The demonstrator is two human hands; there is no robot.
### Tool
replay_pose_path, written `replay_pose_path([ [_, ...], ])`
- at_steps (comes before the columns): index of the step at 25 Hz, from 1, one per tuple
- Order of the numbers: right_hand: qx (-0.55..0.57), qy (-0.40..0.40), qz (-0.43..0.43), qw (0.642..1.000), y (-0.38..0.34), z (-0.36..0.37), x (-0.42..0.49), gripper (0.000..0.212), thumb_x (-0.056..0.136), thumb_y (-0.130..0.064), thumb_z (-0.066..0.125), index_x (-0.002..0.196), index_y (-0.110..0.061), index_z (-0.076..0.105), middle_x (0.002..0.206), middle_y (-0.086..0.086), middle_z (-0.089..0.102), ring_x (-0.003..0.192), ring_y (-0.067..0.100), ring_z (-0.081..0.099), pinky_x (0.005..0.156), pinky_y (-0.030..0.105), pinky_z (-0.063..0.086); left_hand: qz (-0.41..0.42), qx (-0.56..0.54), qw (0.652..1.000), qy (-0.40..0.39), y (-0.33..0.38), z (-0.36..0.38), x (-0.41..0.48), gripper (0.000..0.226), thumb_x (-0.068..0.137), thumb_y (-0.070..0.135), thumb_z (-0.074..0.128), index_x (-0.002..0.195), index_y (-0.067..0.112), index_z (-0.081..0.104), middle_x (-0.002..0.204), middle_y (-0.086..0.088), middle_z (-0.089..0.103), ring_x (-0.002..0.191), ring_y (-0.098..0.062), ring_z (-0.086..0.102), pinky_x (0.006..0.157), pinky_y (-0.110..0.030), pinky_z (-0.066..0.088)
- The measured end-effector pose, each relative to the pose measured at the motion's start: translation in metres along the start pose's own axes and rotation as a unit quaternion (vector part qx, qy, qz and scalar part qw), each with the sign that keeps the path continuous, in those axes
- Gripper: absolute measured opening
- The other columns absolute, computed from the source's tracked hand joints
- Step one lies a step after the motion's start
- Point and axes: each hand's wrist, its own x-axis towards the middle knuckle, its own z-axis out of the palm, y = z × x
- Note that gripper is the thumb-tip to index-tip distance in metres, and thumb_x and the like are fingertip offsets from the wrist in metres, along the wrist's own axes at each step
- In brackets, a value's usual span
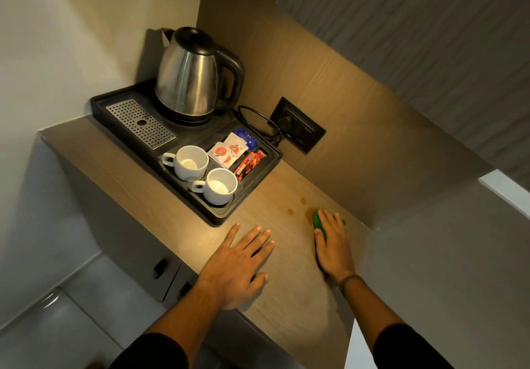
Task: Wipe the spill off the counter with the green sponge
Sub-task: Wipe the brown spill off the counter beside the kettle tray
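Note:
A green sponge (pixel 319 221) lies flat on the wooden counter (pixel 286 277) near the back wall. My right hand (pixel 334 244) presses down on it, covering most of it. Brown drops of the spill (pixel 291 211) dot the counter just left of the sponge; a larger patch touches the sponge's far edge. My left hand (pixel 239 262) rests flat on the counter with fingers spread, holding nothing, near the front edge.
A black tray (pixel 218 219) at the left holds a steel kettle (pixel 190 73), two white cups (pixel 191 162), sachets and a drip grate. A socket (pixel 298 129) with the kettle's cord sits on the back wall. A side wall closes the counter at right.

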Motion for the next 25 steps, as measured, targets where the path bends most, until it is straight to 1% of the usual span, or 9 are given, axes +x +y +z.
replay_pose_path([
  [3,0.018,-0.008,-0.073,0.997,0.021,-0.012,-0.054,0.049,0.106,-0.027,0.044,0.154,-0.027,0.035,0.161,-0.007,0.031,0.153,0.017,0.009,0.121,0.046,0.017,-0.003,0.008,1.000,-0.004,0.002,-0.001,0.000,0.070,0.106,0.060,0.022,0.165,0.024,0.009,0.175,-0.002,-0.001,0.158,-0.021,-0.011,0.125,-0.062,-0.005],
  [7,0.017,0.005,0.058,0.998,0.014,-0.011,0.010,0.055,0.100,-0.037,0.038,0.153,-0.021,0.037,0.161,0.005,0.037,0.152,0.029,0.015,0.117,0.060,0.026,-0.006,0.008,1.000,-0.008,0.003,-0.002,0.000,0.071,0.106,0.059,0.022,0.165,0.024,0.006,0.175,-0.002,-0.004,0.157,-0.020,-0.013,0.125,-0.062,-0.006],
  [9,0.010,-0.010,0.012,1.000,-0.006,-0.001,0.017,0.054,0.101,-0.036,0.038,0.153,-0.023,0.036,0.161,0.003,0.035,0.152,0.027,0.015,0.120,0.056,0.019,-0.008,0.007,1.000,-0.008,0.003,-0.002,0.000,0.070,0.106,0.059,0.023,0.165,0.024,0.006,0.175,-0.002,-0.004,0.157,-0.020,-0.013,0.125,-0.061,-0.007],
  [12,0.012,-0.036,-0.089,0.995,-0.002,-0.009,-0.051,0.049,0.107,-0.028,0.042,0.155,-0.030,0.032,0.162,-0.009,0.027,0.154,0.014,0.005,0.122,0.046,0.013,-0.008,0.008,1.000,-0.004,0.002,0.000,0.001,0.071,0.106,0.059,0.024,0.165,0.024,0.007,0.175,-0.002,-0.002,0.158,-0.021,-0.011,0.125,-0.062,-0.005],
  [14,0.022,-0.006,-0.060,0.998,0.026,-0.020,-0.064,0.049,0.106,-0.030,0.042,0.155,-0.028,0.034,0.162,-0.007,0.029,0.154,0.015,0.005,0.121,0.052,0.020,-0.006,0.005,1.000,0.000,0.003,0.000,0.001,0.070,0.106,0.059,0.025,0.165,0.023,0.009,0.175,-0.002,0.000,0.158,-0.021,-0.009,0.125,-0.062,-0.004],
  [16,0.028,0.001,0.021,0.999,0.032,-0.014,-0.022,0.052,0.103,-0.036,0.037,0.153,-0.023,0.037,0.161,0.000,0.035,0.153,0.023,0.011,0.116,0.059,0.028,-0.005,0.001,1.000,-0.001,0.002,0.001,0.001,0.070,0.106,0.059,0.026,0.165,0.024,0.010,0.175,-0.002,0.000,0.158,-0.021,-0.009,0.125,-0.062,-0.004],
  [18,0.012,0.015,0.045,0.999,0.012,-0.005,0.027,0.059,0.097,-0.042,0.033,0.152,-0.020,0.039,0.159,0.006,0.040,0.151,0.030,0.018,0.113,0.062,0.030,-0.008,-0.003,1.000,0.003,0.001,0.002,0.001,0.070,0.106,0.060,0.027,0.165,0.025,0.011,0.175,-0.001,0.000,0.158,-0.020,-0.008,0.125,-0.062,-0.004],
  [22,-0.006,-0.035,-0.109,0.993,-0.024,0.006,-0.012,0.050,0.105,-0.034,0.037,0.155,-0.030,0.032,0.163,-0.003,0.030,0.154,0.020,0.010,0.122,0.047,0.011,-0.006,-0.003,1.000,0.011,0.001,0.002,0.001,0.070,0.106,0.059,0.029,0.164,0.024,0.014,0.175,-0.002,0.004,0.158,-0.021,-0.005,0.125,-0.061,-0.004],
  [25,0.016,-0.043,-0.127,0.991,0.004,-0.016,-0.071,0.051,0.105,-0.035,0.038,0.155,-0.031,0.032,0.164,-0.007,0.028,0.154,0.014,0.005,0.122,0.045,0.016,-0.007,-0.005,1.000,0.002,0.001,0.001,0.001,0.070,0.106,0.059,0.027,0.164,0.024,0.012,0.175,-0.002,0.003,0.158,-0.021,-0.007,0.125,-0.063,-0.002],
])
